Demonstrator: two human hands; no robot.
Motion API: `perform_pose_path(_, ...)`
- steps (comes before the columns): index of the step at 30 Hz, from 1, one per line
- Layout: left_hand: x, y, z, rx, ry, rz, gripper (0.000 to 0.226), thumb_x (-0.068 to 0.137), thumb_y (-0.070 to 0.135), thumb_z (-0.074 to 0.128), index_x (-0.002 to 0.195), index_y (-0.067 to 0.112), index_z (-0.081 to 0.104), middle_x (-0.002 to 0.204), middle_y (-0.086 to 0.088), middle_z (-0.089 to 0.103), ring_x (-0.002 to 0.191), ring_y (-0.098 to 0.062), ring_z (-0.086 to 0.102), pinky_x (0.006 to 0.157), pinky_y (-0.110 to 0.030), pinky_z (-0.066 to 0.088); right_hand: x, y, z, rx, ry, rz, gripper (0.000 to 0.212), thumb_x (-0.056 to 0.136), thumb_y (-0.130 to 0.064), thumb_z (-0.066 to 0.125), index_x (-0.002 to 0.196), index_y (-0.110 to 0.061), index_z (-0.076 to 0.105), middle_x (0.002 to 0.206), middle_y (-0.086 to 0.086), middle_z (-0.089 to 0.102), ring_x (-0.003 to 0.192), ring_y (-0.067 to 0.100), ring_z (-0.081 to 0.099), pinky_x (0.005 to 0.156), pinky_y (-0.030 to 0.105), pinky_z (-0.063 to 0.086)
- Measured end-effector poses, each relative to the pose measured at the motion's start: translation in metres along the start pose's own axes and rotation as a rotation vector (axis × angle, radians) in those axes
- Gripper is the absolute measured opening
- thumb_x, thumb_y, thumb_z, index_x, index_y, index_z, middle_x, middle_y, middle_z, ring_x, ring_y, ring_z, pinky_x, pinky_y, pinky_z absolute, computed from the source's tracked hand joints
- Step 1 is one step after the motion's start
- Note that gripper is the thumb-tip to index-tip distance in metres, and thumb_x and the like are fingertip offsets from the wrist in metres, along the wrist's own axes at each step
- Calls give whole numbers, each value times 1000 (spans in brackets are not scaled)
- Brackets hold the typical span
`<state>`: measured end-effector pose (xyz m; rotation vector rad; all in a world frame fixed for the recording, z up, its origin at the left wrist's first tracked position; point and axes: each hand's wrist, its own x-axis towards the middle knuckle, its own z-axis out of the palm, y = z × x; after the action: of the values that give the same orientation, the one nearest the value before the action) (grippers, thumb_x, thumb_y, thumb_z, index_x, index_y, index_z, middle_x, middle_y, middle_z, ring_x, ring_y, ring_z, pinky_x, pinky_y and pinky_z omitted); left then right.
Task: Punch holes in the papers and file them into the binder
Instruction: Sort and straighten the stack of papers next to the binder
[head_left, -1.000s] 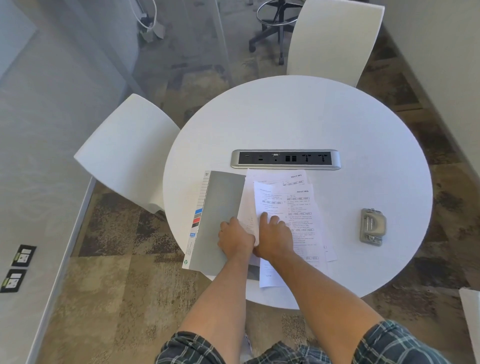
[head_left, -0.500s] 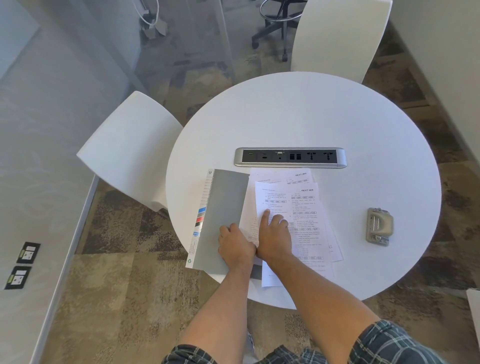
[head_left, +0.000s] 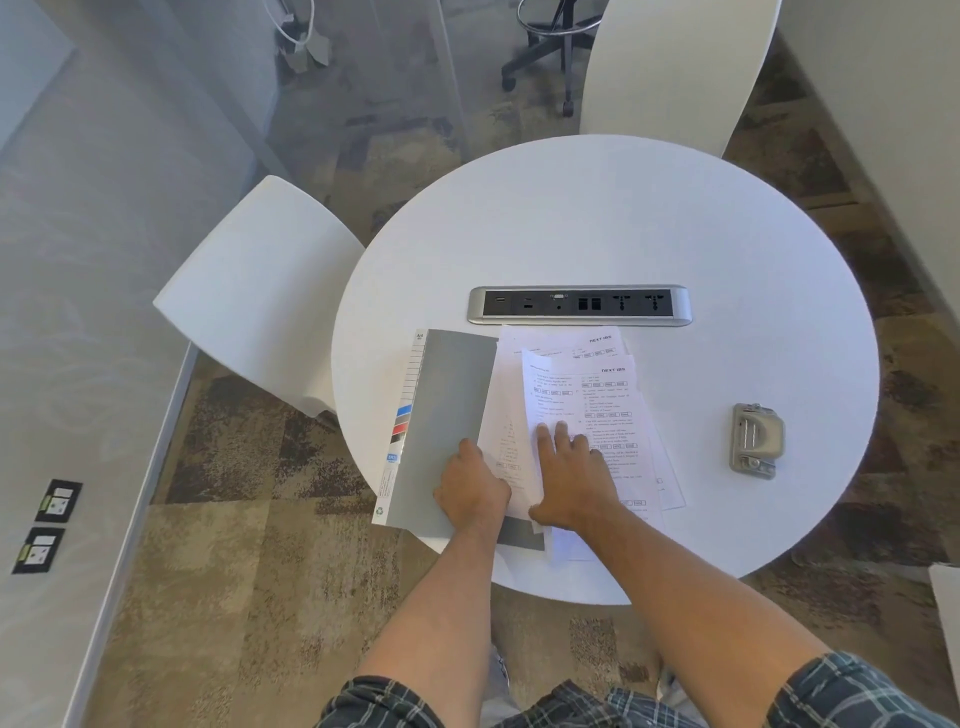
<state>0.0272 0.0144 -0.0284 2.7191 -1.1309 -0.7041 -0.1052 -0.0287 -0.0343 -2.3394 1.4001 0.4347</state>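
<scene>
Right hand (head_left: 571, 475) lies flat, fingers straight, pressing on the top sheet of the papers (head_left: 587, 400), which are fanned loosely near the middle of the round bench (head_left: 675, 218). Left hand (head_left: 470, 488) rests with fingers bent on the grey binder (head_left: 447, 415) cover, just left of the papers. Punch (head_left: 756, 440) sits well apart to the right; a socket strip (head_left: 579, 305) lies just beyond the papers
</scene>
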Motion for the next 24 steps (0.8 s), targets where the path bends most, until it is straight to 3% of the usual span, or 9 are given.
perform_pose_path(7, -11, -19, 4, 77, 16, 148, 75, 75, 46, 85, 132, 24, 41, 127, -3, 51, 119, -24, 54, 96, -38, 47, -20, 15, 12, -121, -73, -110, 150, 64, -60, 88, 162, -13, -15, 172, 20, -5, 157, 41, 11, 120, 55, 33)
perform_pose_path(11, -15, -29, 0, 144, 37, 204, 90, 68, 57, 86, 138, 25, 40, 129, -4, 45, 118, -25, 50, 96, -36, 47, -28, 14, 22, -79, -44, -146, 134, 77, -49, 80, 162, -17, -20, 173, 19, -11, 159, 42, 1, 126, 57, 22)
perform_pose_path(14, -18, -33, -2, 160, 38, 228, 90, 67, 54, 85, 138, 24, 39, 128, -5, 41, 117, -26, 48, 95, -36, 47, -32, 13, 28, -68, -30, -182, 127, 80, -52, 73, 163, -18, -16, 173, 19, -9, 159, 45, 0, 126, 59, 18)
perform_pose_path(18, -19, -34, -3, 152, 29, 234, 83, 72, 47, 83, 139, 23, 40, 128, -5, 40, 117, -27, 46, 94, -36, 46, -30, 17, 33, -20, 7, -185, 114, 87, -65, 61, 165, -16, -7, 174, 17, 1, 159, 41, 8, 127, 56, 20)
perform_pose_path(21, -20, -33, -5, 159, 6, 214, 91, 67, 53, 86, 140, 24, 40, 130, -5, 40, 118, -27, 45, 94, -38, 48, -27, 19, 31, -8, 29, -185, 107, 91, -68, 54, 166, -15, -1, 174, 16, 9, 158, 39, 16, 125, 54, 25)
perform_pose_path(24, -23, -31, -3, 197, 42, 220, 81, 74, 48, 81, 140, 23, 41, 128, -5, 40, 116, -26, 46, 91, -36, 47, -28, 19, 33, -7, 48, -195, 104, 90, -68, 52, 166, -16, 4, 172, 18, 13, 157, 41, 19, 124, 54, 27)
